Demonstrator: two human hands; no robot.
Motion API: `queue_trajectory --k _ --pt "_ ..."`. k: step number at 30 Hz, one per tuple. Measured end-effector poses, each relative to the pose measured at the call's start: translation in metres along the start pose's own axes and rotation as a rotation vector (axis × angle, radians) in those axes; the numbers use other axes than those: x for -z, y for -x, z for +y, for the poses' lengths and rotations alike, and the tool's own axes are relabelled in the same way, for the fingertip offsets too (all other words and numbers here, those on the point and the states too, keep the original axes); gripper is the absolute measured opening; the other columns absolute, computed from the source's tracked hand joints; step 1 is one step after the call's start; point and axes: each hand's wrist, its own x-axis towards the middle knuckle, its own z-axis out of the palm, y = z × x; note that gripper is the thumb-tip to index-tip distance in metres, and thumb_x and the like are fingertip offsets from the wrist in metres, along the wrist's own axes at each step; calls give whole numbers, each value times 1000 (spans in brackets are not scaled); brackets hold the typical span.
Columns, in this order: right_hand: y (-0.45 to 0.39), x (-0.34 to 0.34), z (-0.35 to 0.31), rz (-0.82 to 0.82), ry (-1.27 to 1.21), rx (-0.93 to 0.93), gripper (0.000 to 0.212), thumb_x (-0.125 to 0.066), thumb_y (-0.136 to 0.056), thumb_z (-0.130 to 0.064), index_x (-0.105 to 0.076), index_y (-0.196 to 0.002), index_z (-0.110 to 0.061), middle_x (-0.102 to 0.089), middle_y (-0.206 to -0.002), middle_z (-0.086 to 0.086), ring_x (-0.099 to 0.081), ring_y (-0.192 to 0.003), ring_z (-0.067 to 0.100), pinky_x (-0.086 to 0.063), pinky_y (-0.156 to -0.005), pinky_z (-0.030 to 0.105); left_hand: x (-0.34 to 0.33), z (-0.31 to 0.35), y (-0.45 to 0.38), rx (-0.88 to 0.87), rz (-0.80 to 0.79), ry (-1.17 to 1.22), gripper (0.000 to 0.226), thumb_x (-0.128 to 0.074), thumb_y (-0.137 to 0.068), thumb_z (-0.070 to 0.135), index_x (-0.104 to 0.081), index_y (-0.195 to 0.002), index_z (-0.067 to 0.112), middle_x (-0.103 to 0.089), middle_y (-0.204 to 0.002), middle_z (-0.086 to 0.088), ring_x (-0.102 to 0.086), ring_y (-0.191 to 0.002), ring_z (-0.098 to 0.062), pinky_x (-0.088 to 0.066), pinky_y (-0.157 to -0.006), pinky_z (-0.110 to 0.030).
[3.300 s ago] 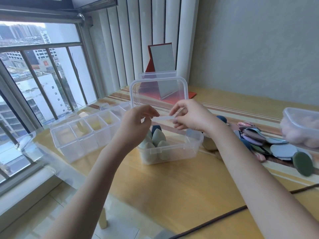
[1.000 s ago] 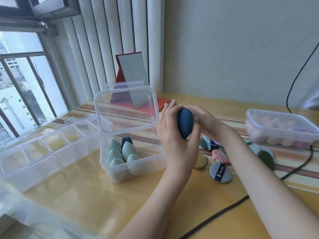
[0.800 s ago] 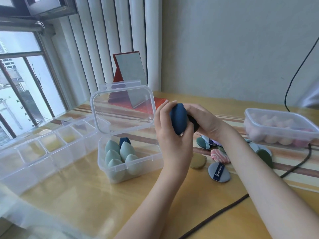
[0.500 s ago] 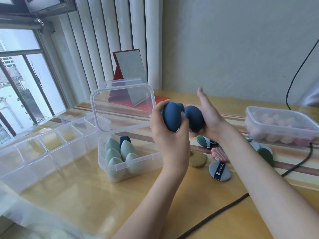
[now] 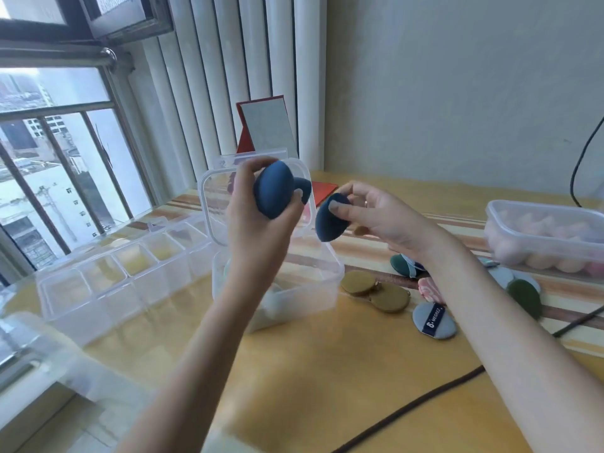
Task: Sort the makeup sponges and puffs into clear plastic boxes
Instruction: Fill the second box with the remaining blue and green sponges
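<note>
My left hand (image 5: 258, 220) grips a dark blue egg-shaped sponge (image 5: 273, 189), with a second dark blue sponge (image 5: 304, 188) showing just behind it. My right hand (image 5: 376, 214) pinches another dark blue sponge (image 5: 330, 222) by its upper end. Both hands are raised over the open clear box (image 5: 313, 289), whose lid (image 5: 212, 197) stands up behind my left hand. Pale green sponges lie in that box, mostly hidden by my left forearm. Flat puffs lie on the table to the right: two gold puffs (image 5: 376, 291), a grey-blue puff (image 5: 433, 318), a dark green puff (image 5: 524, 297).
A long clear divided organiser (image 5: 114, 282) stands at the left near the window. A closed clear box of pink sponges (image 5: 542, 237) sits at the far right. A red-backed mirror (image 5: 264, 125) stands behind. A dark cable (image 5: 408, 407) crosses the wooden table front.
My hands have drawn apart: the left holds its blue sponges up and left, the right has pulled one blue sponge away to the right. The view has shifted slightly.
</note>
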Motion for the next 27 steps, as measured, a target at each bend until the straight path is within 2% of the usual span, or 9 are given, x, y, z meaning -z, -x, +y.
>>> queue_trajectory --k 2,4,8,11,14,17,19,22,27 --pt "-1 -15 -7 15 240 29 23 -67 -88 -33 -60 -105 -20 -69 -100 0 -63 -89 12 -47 -67 19 17 -15 -13 23 -18 -78 37 -70 -78 13 -49 -107 24 -54 -102 13 -54 -90 -4 -47 -78 -20" --pt "-5 -31 -10 -6 354 24 22 -68 -87 -32 -60 -104 -21 -68 -96 -1 -65 -86 14 -50 -69 25 23 -27 -18 66 -2 -115 37 -70 -78 12 -49 -106 24 -54 -104 7 -54 -92 -12 -48 -80 -25" --pt "-14 -55 -9 -25 511 -16 23 -68 -87 -30 -57 -107 -22 -65 -98 1 -65 -87 17 -54 -77 34 18 -41 -14 178 -117 -122 38 -70 -78 8 -49 -106 23 -51 -95 16 -53 -85 -4 -47 -72 -15" --pt "-18 -71 -6 18 661 0 23 -64 -89 -25 -54 -108 -17 -63 -101 5 -60 -90 22 -51 -78 36 15 -45 -10 166 -131 -153 38 -69 -76 9 -49 -103 24 -52 -91 18 -53 -82 -1 -44 -68 -15" --pt "-20 -83 -1 52 672 -55 22 -64 -90 -24 -54 -106 -13 -62 -101 8 -61 -90 25 -50 -77 37 16 -45 -11 142 -86 -152 37 -70 -74 10 -49 -102 25 -51 -90 20 -52 -80 4 -40 -65 -6" --pt "-22 -88 2 122 671 -65 23 -67 -88 -23 -57 -106 -12 -62 -103 9 -59 -89 25 -47 -74 34 20 -46 -12 178 -31 -91 37 -72 -75 9 -51 -102 22 -51 -90 19 -52 -78 3 -41 -64 -6" --pt "-23 -89 3 125 645 -68 22 -68 -87 -21 -56 -104 -13 -63 -101 10 -61 -89 26 -51 -78 37 21 -46 -13 194 -23 -45 36 -72 -73 13 -52 -102 20 -51 -89 17 -52 -75 4 -42 -63 -6" --pt "-26 -86 7 114 527 -88 24 -71 -85 -19 -55 -103 -15 -63 -100 11 -66 -87 29 -55 -83 46 21 -45 -12 232 -77 18 36 -67 -69 24 -54 -102 19 -54 -90 12 -55 -79 -3 -53 -69 -19" --pt "-30 -88 10 155 536 -107 34 -77 -79 -22 -51 -101 -14 -67 -101 12 -68 -86 31 -56 -82 44 21 -45 -11 365 -202 106 37 -67 -68 26 -56 -103 19 -56 -95 2 -62 -97 -28 -59 -72 -51"
